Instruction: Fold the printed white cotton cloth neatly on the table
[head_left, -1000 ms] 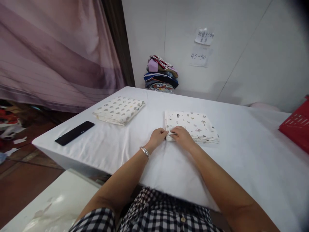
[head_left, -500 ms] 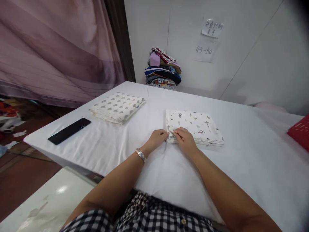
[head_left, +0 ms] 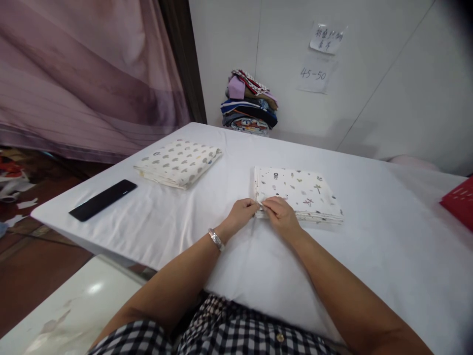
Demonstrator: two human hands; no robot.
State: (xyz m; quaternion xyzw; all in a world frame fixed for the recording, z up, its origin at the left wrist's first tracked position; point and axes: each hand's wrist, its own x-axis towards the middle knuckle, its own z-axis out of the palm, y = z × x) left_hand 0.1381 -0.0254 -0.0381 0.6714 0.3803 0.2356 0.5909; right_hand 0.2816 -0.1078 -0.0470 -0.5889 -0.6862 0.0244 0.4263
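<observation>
A folded white cloth (head_left: 295, 190) with small plant prints lies flat in several layers on the white-covered table (head_left: 221, 276). At its near left corner, my left hand (head_left: 242, 213) pinches the edge from the left side. My right hand (head_left: 281, 212) is closed on the same corner from above, thumb and fingers pressed together. The two sets of fingertips nearly meet there, and they partly hide the corner. To the left lies a second folded cloth (head_left: 181, 162), cream with grey cloud-like prints, touched by neither hand.
A black phone (head_left: 103, 199) rests near the table's left edge. Behind the table, a pile of folded fabrics (head_left: 249, 103) stands against the wall. A red perforated container (head_left: 460, 202) is at the right edge. Pink curtains (head_left: 88, 79) hang at left.
The fingertips of my right hand have shifted slightly left, closer to my left hand at the cloth's corner. The folded cloth stays in place.
</observation>
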